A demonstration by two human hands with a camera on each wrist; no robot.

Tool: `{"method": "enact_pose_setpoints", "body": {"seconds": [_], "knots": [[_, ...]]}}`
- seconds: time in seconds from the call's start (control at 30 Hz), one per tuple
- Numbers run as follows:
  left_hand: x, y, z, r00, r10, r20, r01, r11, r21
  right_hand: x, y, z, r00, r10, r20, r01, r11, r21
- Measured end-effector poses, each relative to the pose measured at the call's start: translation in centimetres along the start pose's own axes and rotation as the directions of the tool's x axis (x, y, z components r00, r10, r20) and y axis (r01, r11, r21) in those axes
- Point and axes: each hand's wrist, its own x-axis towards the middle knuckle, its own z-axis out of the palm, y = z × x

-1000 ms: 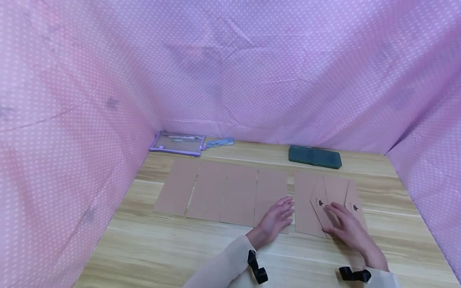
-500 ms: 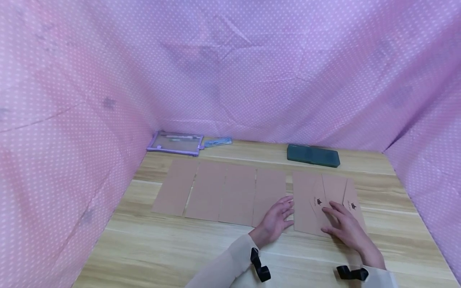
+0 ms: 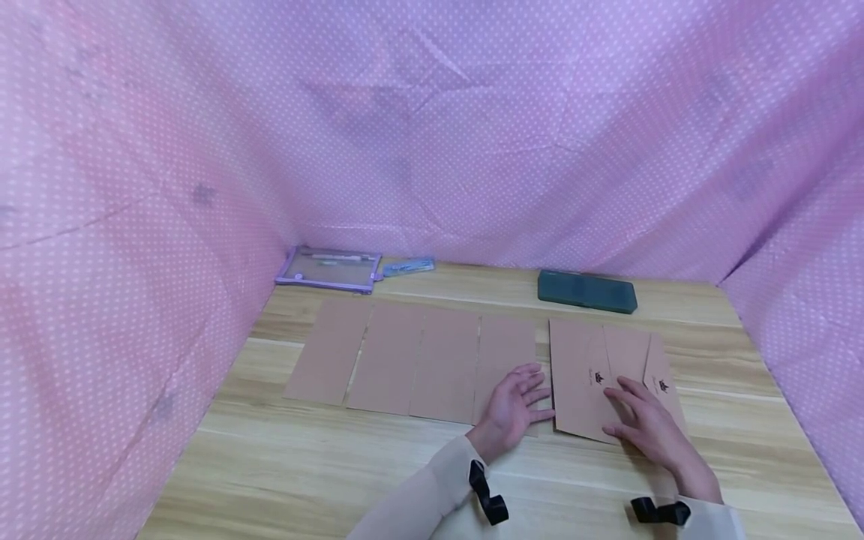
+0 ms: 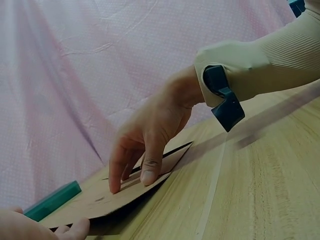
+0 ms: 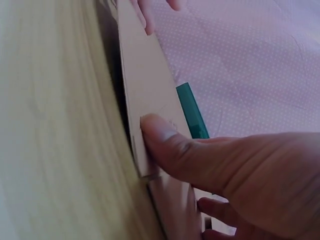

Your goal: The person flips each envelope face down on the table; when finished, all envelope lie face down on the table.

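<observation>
Two overlapping brown kraft envelopes with crown prints lie at the right in the head view: a left one (image 3: 574,367) and a right one (image 3: 631,349). The left envelope's near-left edge stands slightly off the wooden table, with a dark gap beneath it. My left hand (image 3: 509,409), fingers extended and palm turned upward, has its fingertips right at that edge. My right hand (image 3: 651,424) rests thumb and fingertips on the envelopes beside the print. Its thumb (image 5: 162,137) lies flat on the left envelope near a corner in the right wrist view.
Several plain brown envelopes (image 3: 388,360) lie in a row to the left. Along the back sit a purple-edged zip pouch (image 3: 331,270) with pens, a small blue packet (image 3: 408,267) and a dark green case (image 3: 587,292). Pink dotted cloth (image 3: 432,150) encloses the table (image 3: 304,472).
The left envelope's pointed flap has gone down flat, and its left edge has risen slightly. My left hand has turned palm upward at that edge. My right hand has hardly moved.
</observation>
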Motion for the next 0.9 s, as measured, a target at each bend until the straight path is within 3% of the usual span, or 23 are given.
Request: {"method": "enact_pose_setpoints", "body": {"seconds": [0.3, 0.43, 0.53, 0.63, 0.77, 0.9], "knots": [[0.2, -0.3, 0.5, 0.999, -0.049, 0.004, 0.049, 0.998, -0.044, 0.1, -0.4, -0.4, 1.000, -0.008, 0.026, 0.008, 1.000, -0.015], [0.1, -0.2, 0.8, 0.999, -0.049, 0.022, 0.050, 0.998, -0.035, 0.1, -0.7, -0.2, 0.994, -0.096, -0.043, 0.093, 0.994, -0.055], [-0.1, 0.0, 1.1, 0.998, -0.037, 0.046, 0.038, 0.999, -0.022, 0.1, -1.1, 0.0, 0.977, -0.186, -0.103, 0.179, 0.982, -0.066], [-0.4, 0.4, 1.5, 0.997, -0.021, 0.075, 0.021, 1.000, -0.007, 0.1, -1.6, 0.1, 0.970, -0.219, -0.108, 0.221, 0.975, 0.004], [-0.9, 0.8, 2.1, 0.994, -0.003, 0.109, 0.003, 1.000, 0.005, 0.2, -2.5, -0.1, 0.989, -0.139, -0.050, 0.145, 0.981, 0.129], [-1.4, 1.0, 2.5, 0.991, 0.008, 0.131, -0.010, 1.000, 0.011, 0.3, -3.4, -0.5, 0.999, -0.046, -0.002, 0.045, 0.981, 0.188]]}}
